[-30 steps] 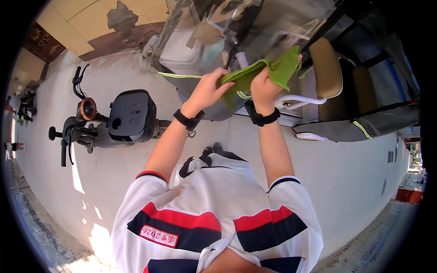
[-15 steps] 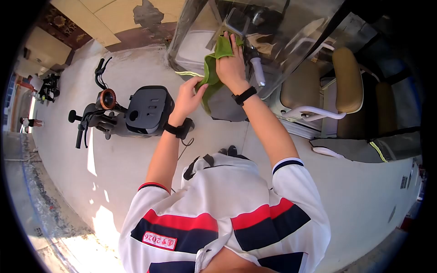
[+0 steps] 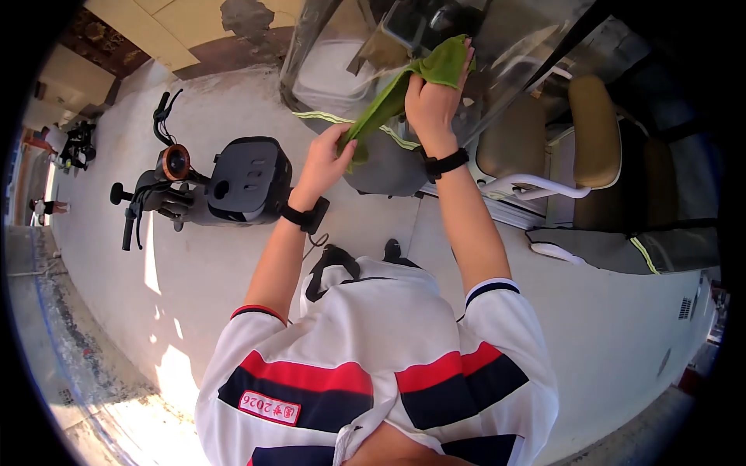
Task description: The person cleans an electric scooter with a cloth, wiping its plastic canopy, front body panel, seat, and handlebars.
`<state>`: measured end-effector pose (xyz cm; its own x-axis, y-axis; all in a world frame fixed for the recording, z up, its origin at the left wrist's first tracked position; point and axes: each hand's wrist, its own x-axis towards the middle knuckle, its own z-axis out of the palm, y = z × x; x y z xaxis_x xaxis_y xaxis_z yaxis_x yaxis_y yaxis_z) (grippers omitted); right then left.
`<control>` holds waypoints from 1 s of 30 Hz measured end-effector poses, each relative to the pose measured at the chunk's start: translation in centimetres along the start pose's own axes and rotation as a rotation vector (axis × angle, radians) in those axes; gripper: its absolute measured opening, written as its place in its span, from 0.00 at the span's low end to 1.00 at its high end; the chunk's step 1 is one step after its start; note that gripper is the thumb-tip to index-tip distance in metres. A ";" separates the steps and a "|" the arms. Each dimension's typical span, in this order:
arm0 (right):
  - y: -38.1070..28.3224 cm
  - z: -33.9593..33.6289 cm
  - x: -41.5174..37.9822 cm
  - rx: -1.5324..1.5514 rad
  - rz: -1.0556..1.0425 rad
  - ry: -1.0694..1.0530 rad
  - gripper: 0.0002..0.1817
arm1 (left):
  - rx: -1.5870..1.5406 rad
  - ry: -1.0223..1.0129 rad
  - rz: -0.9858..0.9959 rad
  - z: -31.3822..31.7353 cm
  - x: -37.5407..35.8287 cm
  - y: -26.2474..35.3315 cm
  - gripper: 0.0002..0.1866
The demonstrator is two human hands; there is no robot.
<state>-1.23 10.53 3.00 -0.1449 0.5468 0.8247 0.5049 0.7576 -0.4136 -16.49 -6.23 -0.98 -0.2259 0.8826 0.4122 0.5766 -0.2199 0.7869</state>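
Observation:
A green cloth (image 3: 388, 97) stretches between my two hands, in front of a clear plastic rain cover (image 3: 330, 46) on a vehicle. My left hand (image 3: 320, 165) pinches the cloth's lower end between thumb and fingers. Higher up and to the right, my right hand (image 3: 435, 105) has the bunched upper part of the cloth under its palm and fingers, against the plastic; some fingers are hidden behind the fabric. A reflective yellow strip (image 3: 318, 116) runs along the cover beneath the cloth, above a dark grey lower panel (image 3: 388, 172).
To the left stands a scooter with a dark storage box (image 3: 250, 180), a round headlight (image 3: 176, 161) and handlebars. On the right are the vehicle's brown seat (image 3: 594, 132) and white armrest (image 3: 544, 186). A person (image 3: 50, 206) is at the far left.
My right hand has moved right and slightly up along the plastic, pulling the cloth into a longer diagonal. My left hand keeps its pinch and has barely shifted.

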 end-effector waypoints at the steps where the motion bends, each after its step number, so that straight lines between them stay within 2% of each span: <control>1: 0.3 -0.4 0.2 -0.034 0.013 0.025 0.36 | -0.006 -0.037 0.007 0.2 0.4 0.2 0.15; 4: 0.7 -1.7 0.7 -0.104 0.070 0.079 0.39 | -0.020 -0.062 0.079 0.7 1.4 0.7 0.16; 10: -1.1 0.2 0.7 -0.153 0.105 0.127 0.41 | -0.025 -0.173 -0.020 -2.4 1.1 -0.8 0.20; 14: -4.9 4.6 -1.4 -0.123 0.044 0.057 0.33 | -0.035 -0.225 -0.079 -7.9 -1.2 -2.8 0.21; 15: -6.1 5.7 -2.4 -0.117 0.049 0.053 0.21 | -0.040 -0.229 -0.078 -9.1 -1.9 -3.4 0.21; 18: -8.0 9.7 -6.0 -0.097 0.051 -0.062 0.12 | -0.102 -0.173 0.007 -13.0 -4.2 -5.3 0.21; 19: -9.5 10.6 -6.9 -0.121 0.033 -0.039 0.08 | -0.090 -0.171 -0.017 -14.5 -4.9 -6.1 0.20; 22: -11.7 13.5 -10.6 0.014 0.209 -0.204 0.08 | -0.086 -0.156 -0.137 -19.0 -7.6 -8.9 0.20; 23: -12.2 14.6 -11.9 -0.012 0.194 -0.174 0.09 | -0.108 -0.149 -0.199 -20.5 -8.6 -10.1 0.20; 24: -12.8 15.2 -13.1 0.012 0.251 -0.255 0.10 | -0.129 -0.146 -0.265 -21.9 -9.9 -11.1 0.20; 25: -13.6 15.8 -14.3 0.035 0.242 -0.300 0.10 | -0.103 -0.142 -0.218 -23.4 -11.1 -12.0 0.20; 28: -15.8 17.5 -17.0 0.080 0.301 -0.506 0.11 | -0.028 -0.095 -0.269 -25.5 -15.1 -16.2 0.21; 30: -17.1 18.2 -18.4 0.105 0.342 -0.618 0.12 | -0.007 -0.111 -0.377 -26.8 -17.6 -18.4 0.20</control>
<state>-22.72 -6.05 -12.15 -0.4647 0.8384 0.2849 0.5279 0.5206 -0.6710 -44.15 -28.85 -10.37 -0.3343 0.9415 0.0417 0.4642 0.1260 0.8767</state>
